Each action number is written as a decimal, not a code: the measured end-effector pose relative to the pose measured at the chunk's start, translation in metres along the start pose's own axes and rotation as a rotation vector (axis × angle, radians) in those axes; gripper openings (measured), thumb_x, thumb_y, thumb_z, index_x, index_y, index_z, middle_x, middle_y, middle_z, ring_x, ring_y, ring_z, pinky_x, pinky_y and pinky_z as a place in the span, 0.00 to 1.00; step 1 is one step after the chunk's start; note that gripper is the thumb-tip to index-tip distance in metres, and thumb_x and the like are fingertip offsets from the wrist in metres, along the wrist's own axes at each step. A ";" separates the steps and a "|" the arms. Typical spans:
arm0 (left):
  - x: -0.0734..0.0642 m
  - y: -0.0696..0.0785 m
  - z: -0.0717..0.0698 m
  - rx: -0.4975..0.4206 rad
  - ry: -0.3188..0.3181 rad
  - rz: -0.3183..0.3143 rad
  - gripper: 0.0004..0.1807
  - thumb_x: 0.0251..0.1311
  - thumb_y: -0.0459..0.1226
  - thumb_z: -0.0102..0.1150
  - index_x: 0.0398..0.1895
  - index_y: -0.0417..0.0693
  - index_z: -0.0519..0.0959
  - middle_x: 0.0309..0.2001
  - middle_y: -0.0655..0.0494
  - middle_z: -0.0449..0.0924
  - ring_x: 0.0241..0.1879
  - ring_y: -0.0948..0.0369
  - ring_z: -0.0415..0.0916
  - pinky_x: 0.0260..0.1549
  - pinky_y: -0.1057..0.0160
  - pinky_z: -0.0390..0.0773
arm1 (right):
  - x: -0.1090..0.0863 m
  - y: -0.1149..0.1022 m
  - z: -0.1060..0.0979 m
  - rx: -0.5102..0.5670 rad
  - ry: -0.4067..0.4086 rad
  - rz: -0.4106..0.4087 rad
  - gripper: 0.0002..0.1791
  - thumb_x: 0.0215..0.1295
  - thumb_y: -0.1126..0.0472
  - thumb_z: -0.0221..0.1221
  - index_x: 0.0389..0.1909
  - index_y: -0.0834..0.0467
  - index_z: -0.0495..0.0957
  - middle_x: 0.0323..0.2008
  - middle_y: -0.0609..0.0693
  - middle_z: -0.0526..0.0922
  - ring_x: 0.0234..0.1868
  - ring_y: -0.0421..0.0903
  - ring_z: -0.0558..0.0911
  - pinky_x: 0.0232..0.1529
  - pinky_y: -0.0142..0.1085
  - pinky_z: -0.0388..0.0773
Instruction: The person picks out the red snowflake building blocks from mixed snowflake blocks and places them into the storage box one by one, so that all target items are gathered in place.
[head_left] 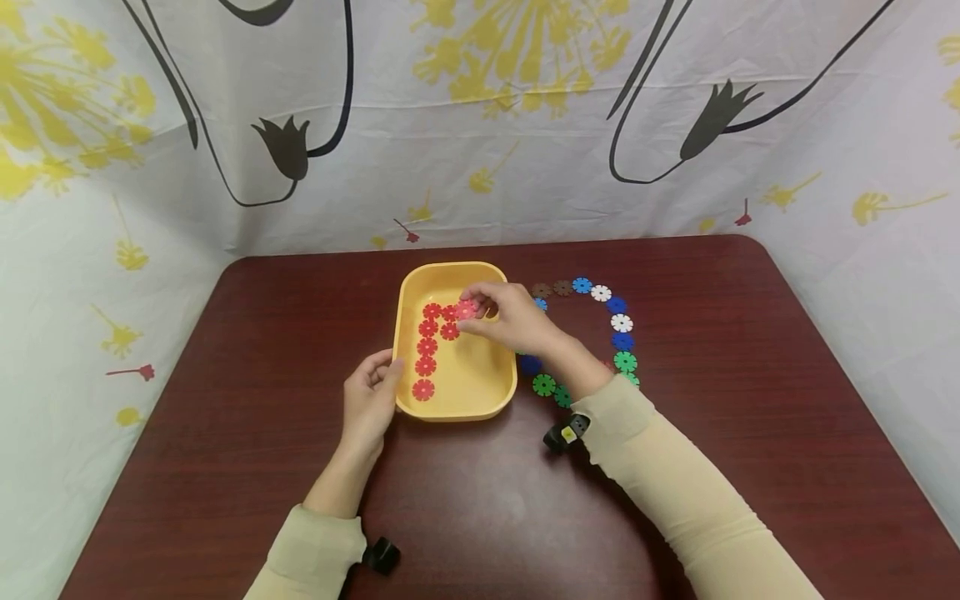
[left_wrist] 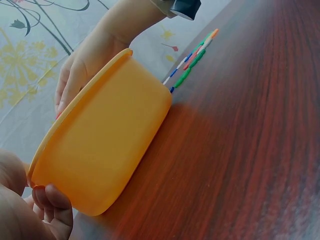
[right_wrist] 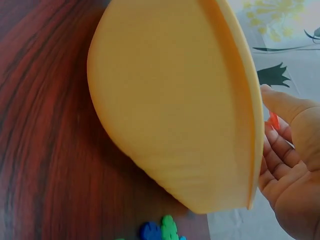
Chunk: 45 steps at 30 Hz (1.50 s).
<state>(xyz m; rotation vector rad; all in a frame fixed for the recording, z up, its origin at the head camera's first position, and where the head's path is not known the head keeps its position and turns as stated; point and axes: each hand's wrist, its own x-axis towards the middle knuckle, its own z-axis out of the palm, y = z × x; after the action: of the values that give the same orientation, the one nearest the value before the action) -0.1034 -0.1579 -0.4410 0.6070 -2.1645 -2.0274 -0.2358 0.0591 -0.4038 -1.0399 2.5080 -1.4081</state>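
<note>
A yellow plastic tub (head_left: 461,411) stands on the dark red table, with several red notched flower discs (head_left: 426,347) lined up on its floor. My left hand (head_left: 372,398) grips the tub's left rim, thumb on top and fingers curled beneath, as the left wrist view (left_wrist: 45,210) also shows. Over the tub's far right part, my right hand (head_left: 517,321) pinches a pinkish-red flower disc (head_left: 467,309) between thumb and fingers. In the right wrist view, the tub wall hides most of that red disc (right_wrist: 273,120).
Right of the tub, a loop of blue, white, green and brown flower discs (head_left: 622,323) lies on the table (head_left: 750,375); the right forearm covers part of it. A patterned cloth (head_left: 480,167) hangs behind the table. Each wrist wears a small black camera (head_left: 566,433).
</note>
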 end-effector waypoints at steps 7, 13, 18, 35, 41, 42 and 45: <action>0.001 0.000 0.000 0.000 -0.005 -0.005 0.17 0.72 0.38 0.59 0.58 0.38 0.78 0.34 0.46 0.77 0.22 0.66 0.72 0.18 0.73 0.73 | 0.006 -0.003 0.010 0.006 -0.038 0.007 0.19 0.60 0.59 0.73 0.48 0.65 0.82 0.35 0.51 0.83 0.37 0.46 0.80 0.42 0.38 0.81; 0.000 0.000 0.000 0.002 -0.007 0.001 0.17 0.72 0.38 0.58 0.58 0.38 0.78 0.34 0.45 0.77 0.22 0.67 0.72 0.18 0.72 0.73 | 0.012 -0.006 0.019 0.008 -0.063 0.015 0.19 0.60 0.61 0.73 0.48 0.66 0.81 0.34 0.54 0.82 0.36 0.45 0.80 0.39 0.36 0.80; 0.000 -0.001 -0.001 0.002 -0.010 0.001 0.18 0.72 0.39 0.58 0.59 0.38 0.77 0.34 0.44 0.77 0.22 0.67 0.72 0.18 0.73 0.73 | 0.015 -0.010 0.027 0.000 -0.083 0.032 0.20 0.61 0.61 0.72 0.49 0.67 0.80 0.35 0.55 0.82 0.36 0.46 0.81 0.38 0.32 0.81; 0.000 0.000 -0.001 0.013 -0.013 -0.005 0.19 0.73 0.40 0.58 0.59 0.38 0.77 0.36 0.43 0.77 0.24 0.65 0.73 0.19 0.73 0.73 | 0.023 -0.012 0.044 -0.060 -0.093 0.161 0.20 0.62 0.59 0.71 0.51 0.65 0.80 0.38 0.54 0.83 0.36 0.44 0.80 0.40 0.31 0.80; -0.001 0.002 -0.001 0.006 -0.017 -0.012 0.20 0.72 0.41 0.59 0.59 0.38 0.77 0.36 0.44 0.77 0.24 0.64 0.74 0.19 0.72 0.74 | 0.025 -0.014 0.046 -0.160 -0.148 0.240 0.16 0.62 0.57 0.72 0.46 0.60 0.81 0.31 0.49 0.80 0.33 0.44 0.77 0.37 0.32 0.76; -0.001 0.002 -0.001 0.006 -0.017 -0.013 0.20 0.72 0.41 0.59 0.59 0.38 0.77 0.36 0.44 0.77 0.24 0.65 0.74 0.19 0.72 0.74 | 0.025 -0.014 0.046 -0.175 -0.165 0.256 0.16 0.62 0.57 0.72 0.45 0.60 0.81 0.30 0.49 0.80 0.33 0.44 0.76 0.37 0.33 0.75; -0.001 0.002 -0.001 0.003 -0.013 -0.014 0.19 0.72 0.41 0.59 0.59 0.39 0.78 0.35 0.45 0.77 0.24 0.65 0.73 0.19 0.73 0.74 | 0.025 -0.014 0.046 -0.221 -0.222 0.279 0.16 0.62 0.57 0.72 0.45 0.61 0.82 0.30 0.49 0.79 0.34 0.45 0.75 0.38 0.34 0.74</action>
<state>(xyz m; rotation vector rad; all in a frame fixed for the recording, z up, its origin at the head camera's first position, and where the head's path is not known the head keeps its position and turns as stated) -0.1026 -0.1586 -0.4384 0.6121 -2.1775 -2.0410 -0.2303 0.0059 -0.4125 -0.7845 2.5588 -0.9067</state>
